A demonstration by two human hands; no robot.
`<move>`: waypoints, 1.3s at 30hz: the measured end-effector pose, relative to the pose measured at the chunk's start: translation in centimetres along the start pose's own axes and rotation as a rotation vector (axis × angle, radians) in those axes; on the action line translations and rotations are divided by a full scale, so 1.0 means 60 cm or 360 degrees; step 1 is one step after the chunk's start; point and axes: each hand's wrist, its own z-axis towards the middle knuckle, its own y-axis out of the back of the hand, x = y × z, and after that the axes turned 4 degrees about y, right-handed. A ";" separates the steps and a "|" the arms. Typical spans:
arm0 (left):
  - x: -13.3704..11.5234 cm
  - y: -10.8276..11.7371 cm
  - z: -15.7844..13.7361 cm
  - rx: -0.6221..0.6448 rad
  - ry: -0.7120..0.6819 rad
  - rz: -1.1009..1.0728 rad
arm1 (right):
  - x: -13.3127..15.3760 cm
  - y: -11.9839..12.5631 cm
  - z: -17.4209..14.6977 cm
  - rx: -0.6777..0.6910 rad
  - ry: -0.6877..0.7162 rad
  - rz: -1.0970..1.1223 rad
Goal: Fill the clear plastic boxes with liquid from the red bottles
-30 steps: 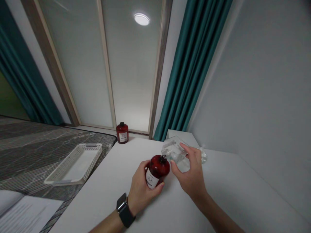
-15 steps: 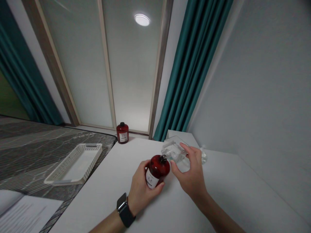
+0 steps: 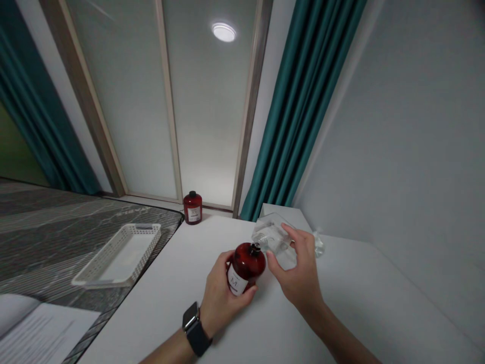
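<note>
My left hand point(image 3: 223, 290), with a dark watch on its wrist, is closed round a dark red bottle point(image 3: 250, 260) with a white label. The bottle leans to the right and its narrow neck is uncapped. In my right hand point(image 3: 301, 270) a clear, square-sided bottle point(image 3: 270, 227) lies tipped nearly on its side, gripped between thumb and fingers. Its mouth meets the red bottle's neck or is just above it; I cannot tell whether they touch. Any liquid passing between them is too small to make out.
A second dark red bottle point(image 3: 193, 208), with a black cap, stands at the far left corner of the white table point(image 3: 170, 303). Behind the clear bottle is a white box point(image 3: 299, 216), with a crumpled transparent thing point(image 3: 319, 246) beside it. A white basket point(image 3: 81, 275) and open booklet point(image 3: 56, 328) lie left.
Both hands and both held bottles keep nearly the same place and tilt. The whole view has shifted very slightly.
</note>
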 end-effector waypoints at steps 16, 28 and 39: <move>-0.001 0.000 -0.002 0.0054 0.0068 -0.0019 | 0.003 0.002 0.001 -0.0015 0.0034 -0.0030; 0.000 0.000 -0.001 -0.0022 0.0010 -0.0001 | 0.005 0.003 0.002 -0.0009 0.0036 -0.0042; 0.002 -0.001 -0.001 0.0017 0.0024 -0.0014 | 0.000 0.005 0.002 0.0003 0.0085 -0.0072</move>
